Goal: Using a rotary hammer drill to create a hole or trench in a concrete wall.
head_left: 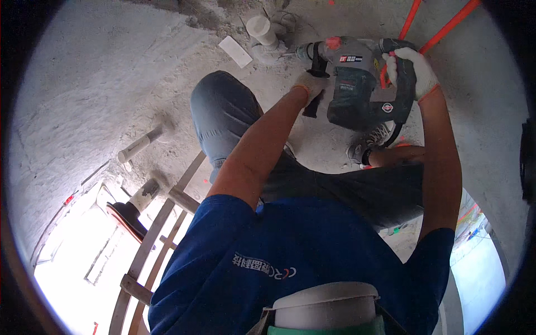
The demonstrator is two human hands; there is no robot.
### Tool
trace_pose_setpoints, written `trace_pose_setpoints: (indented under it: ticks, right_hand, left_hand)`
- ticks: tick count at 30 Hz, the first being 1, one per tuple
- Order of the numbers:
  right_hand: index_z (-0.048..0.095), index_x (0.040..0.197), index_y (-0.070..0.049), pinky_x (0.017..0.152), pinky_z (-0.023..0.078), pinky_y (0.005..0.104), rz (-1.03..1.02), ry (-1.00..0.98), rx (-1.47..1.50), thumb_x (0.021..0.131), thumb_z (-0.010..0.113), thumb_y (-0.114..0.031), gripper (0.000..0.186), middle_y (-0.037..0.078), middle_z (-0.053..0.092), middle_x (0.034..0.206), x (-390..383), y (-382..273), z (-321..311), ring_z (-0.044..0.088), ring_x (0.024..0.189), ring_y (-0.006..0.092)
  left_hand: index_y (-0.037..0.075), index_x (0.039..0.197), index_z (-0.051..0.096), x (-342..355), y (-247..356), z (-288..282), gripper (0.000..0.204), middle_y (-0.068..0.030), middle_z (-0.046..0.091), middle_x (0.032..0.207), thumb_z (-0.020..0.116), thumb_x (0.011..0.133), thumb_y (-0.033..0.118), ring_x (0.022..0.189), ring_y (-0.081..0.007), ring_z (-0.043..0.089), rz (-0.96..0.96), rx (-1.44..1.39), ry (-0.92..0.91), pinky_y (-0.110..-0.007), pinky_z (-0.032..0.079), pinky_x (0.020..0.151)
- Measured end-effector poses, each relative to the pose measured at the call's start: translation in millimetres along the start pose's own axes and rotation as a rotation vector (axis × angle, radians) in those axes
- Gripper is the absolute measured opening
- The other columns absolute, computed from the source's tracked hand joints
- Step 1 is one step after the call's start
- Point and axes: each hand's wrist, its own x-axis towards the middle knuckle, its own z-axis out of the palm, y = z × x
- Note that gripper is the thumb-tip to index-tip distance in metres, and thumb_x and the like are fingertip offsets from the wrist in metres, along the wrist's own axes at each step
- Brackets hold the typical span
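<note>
A dark green and grey rotary hammer drill (352,84) lies horizontal in front of me, its bit pointing left at the dusty concrete base of an upright white pipe (259,28). My left hand (310,85), in a pale glove with an orange cuff, is closed round the black side handle. My right hand (416,72), gloved the same way, is closed round the rear handle. A small white rectangular piece (235,51) lies left of the pipe. Whether the bit tip touches anything is too small to tell.
Orange conduits (446,28) run up at the right. A white pipe (139,144) and a capped pipe (142,194) stand at left, beside a wooden ladder-like frame (156,234). My bent knee (218,111) and shoe (363,145) are below the drill. Rough concrete walls curve round both sides.
</note>
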Motion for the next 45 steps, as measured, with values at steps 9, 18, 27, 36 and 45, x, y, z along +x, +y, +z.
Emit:
trace_pose_setpoints:
  ticks: [9,18,27,36,45]
  right_hand:
    - [0.058,0.103,0.010,0.060,0.057,0.0345,-0.156,0.015,-0.150,0.088,0.057,-0.016,0.030,0.012,0.064,0.082,22,24,-50,0.064,0.067,0.0206]
    - [0.057,0.099,0.006,0.060,0.054,0.0324,-0.127,-0.156,-0.160,0.087,0.057,-0.016,0.025,0.011,0.061,0.076,8,48,-43,0.060,0.061,0.0193]
    - [0.058,0.105,0.007,0.055,0.052,0.0313,-0.037,-0.227,-0.167,0.087,0.060,-0.019,0.031,0.008,0.062,0.075,5,47,-49,0.061,0.062,0.0175]
    - [0.063,0.106,0.004,0.056,0.050,0.0286,-0.252,-0.073,-0.546,0.087,0.059,-0.024,0.035,0.007,0.065,0.080,-65,34,2,0.059,0.060,0.0166]
    - [0.063,0.100,0.001,0.059,0.051,0.0297,-0.360,0.069,-0.369,0.084,0.064,-0.020,0.027,0.005,0.063,0.082,-92,75,-17,0.061,0.067,0.0156]
  left_hand:
    - [0.005,0.090,0.068,1,-10,1,0.021,-0.0093,0.063,0.067,0.066,0.084,0.025,0.056,-0.0227,0.060,-0.027,0.182,0.055,-0.039,0.048,0.054]
    - [0.005,0.099,0.071,0,-31,-5,0.034,-0.0151,0.071,0.079,0.063,0.083,0.035,0.073,-0.0301,0.070,-0.037,0.378,0.241,-0.041,0.053,0.066]
    - [0.006,0.091,0.066,-24,-61,17,0.015,-0.0072,0.061,0.069,0.066,0.082,0.018,0.053,-0.0202,0.057,-0.111,0.090,0.369,-0.039,0.044,0.050]
    - [0.004,0.093,0.060,-48,-30,47,0.016,-0.0060,0.058,0.068,0.067,0.080,0.010,0.054,-0.0185,0.054,-0.100,-0.384,0.098,-0.035,0.044,0.047]
    - [0.004,0.095,0.063,-32,-37,44,0.020,-0.0085,0.063,0.074,0.070,0.079,0.015,0.059,-0.0202,0.060,-0.042,-0.203,-0.006,-0.036,0.048,0.053]
